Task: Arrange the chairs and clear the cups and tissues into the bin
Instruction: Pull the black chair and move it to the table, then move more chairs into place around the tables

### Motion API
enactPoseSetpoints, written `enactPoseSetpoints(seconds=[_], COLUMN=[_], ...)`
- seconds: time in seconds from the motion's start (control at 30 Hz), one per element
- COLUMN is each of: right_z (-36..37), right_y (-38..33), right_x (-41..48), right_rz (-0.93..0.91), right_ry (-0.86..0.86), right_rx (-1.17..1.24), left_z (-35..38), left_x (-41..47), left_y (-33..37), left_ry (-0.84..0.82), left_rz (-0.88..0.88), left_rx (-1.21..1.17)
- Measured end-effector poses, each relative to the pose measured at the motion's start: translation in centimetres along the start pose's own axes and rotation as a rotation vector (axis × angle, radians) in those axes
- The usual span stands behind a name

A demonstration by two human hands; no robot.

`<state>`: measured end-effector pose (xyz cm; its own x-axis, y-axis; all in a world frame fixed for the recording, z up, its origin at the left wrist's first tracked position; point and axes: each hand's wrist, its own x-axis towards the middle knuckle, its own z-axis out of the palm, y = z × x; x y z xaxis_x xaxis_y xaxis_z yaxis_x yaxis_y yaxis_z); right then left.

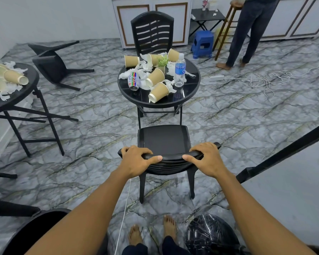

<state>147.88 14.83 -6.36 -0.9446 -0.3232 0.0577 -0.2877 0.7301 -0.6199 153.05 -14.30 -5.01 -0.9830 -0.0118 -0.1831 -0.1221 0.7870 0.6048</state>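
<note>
I see my left hand (pixel 136 159) and my right hand (pixel 206 159) both gripping the top rail of the black chair (pixel 164 138), with the fingers curled over it. This chair stands upright on the near side of the round table (pixel 190 96), its seat toward the table. On the table, paper cups (pixel 158 92) lie on their sides among crumpled tissues (pixel 145 67). Behind the table stands a second chair (pixel 153 32), and to the left of the table a toppled chair (pixel 52 65) lies on the floor.

Table: black round glass-topped table (pixel 191 87) carries tan paper cups (pixel 156 76), white tissues (pixel 145 68), striped can (pixel 133 80), water bottle (pixel 180 70).
Floor: grey marbled tiles (pixel 99 126); upright black plastic chair (pixel 164 138); overturned black chair (pixel 52 63).
</note>
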Motion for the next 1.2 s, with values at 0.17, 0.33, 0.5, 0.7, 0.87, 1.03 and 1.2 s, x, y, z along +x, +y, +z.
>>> enactPoseSetpoints(seconds=[0.17,0.33,0.5,0.7,0.87,1.03,1.2], right_z=[0.0,4.4,8.6,12.0,13.6,14.3,15.1], right_y=[-3.5,-10.9,-19.2,-27.5,-31.2,-32.7,-33.3], right_x=[2.8,7.1,10.1,12.7,15.0,18.8,22.6], right_rz=[0.152,0.082,0.012,-0.065,-0.15,-0.145,-0.162], right_ry=[-0.165,-0.3,-0.404,-0.454,-0.488,-0.505,-0.513], right_rx=[0.045,0.039,0.004,-0.069,-0.179,-0.238,-0.278], left_z=[-1.7,-6.2,-11.8,-18.3,-21.8,-24.3,-25.2], left_x=[0.3,0.0,-2.4,-3.7,-3.0,-0.5,2.5], left_y=[-1.0,-5.7,-12.1,-16.3,-18.3,-20.2,-21.2], left_ry=[-0.049,0.137,0.108,0.141,0.167,0.187,0.162], left_rz=[-0.018,-0.173,-0.337,-0.353,-0.331,-0.309,-0.315], left_rx=[-0.026,-0.107,-0.074,-0.013,0.048,0.116,0.124])
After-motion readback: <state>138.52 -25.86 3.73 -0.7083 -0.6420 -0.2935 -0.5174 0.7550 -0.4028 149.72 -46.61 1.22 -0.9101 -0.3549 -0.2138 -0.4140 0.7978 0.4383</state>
